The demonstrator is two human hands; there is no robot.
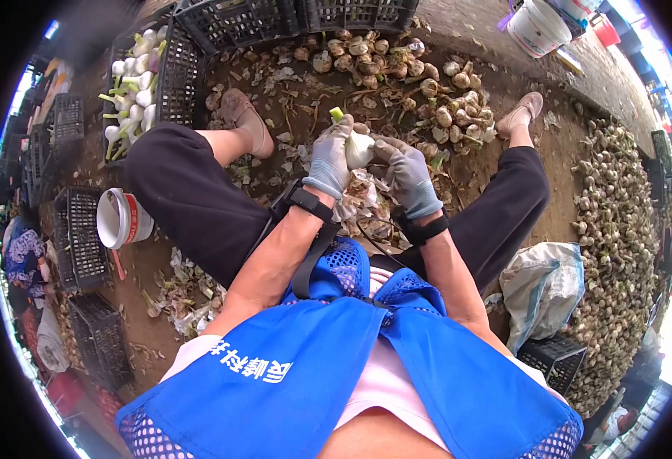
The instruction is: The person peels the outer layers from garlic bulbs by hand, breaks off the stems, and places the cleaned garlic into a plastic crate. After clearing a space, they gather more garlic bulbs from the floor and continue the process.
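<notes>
Between my two gloved hands is a white garlic bulb (360, 151) with a short green stem stub at its upper left. My left hand (331, 157) is wrapped round the bulb and stem from the left. From the right, the fingers of my right hand (405, 172) are pressed together at the bulb's side; whether they pinch a bit of skin is too small to tell. Loose papery skins (366, 200) lie on the ground below the hands. Unpeeled brown bulbs (458, 111) are piled on the ground ahead.
A black crate of clean white bulbs (139, 90) stands at the upper left, with more black crates (236, 23) at the top. A white bucket (124, 218) sits left of my knee. To the right are a white sack (542, 287) and a long garlic heap (619, 222).
</notes>
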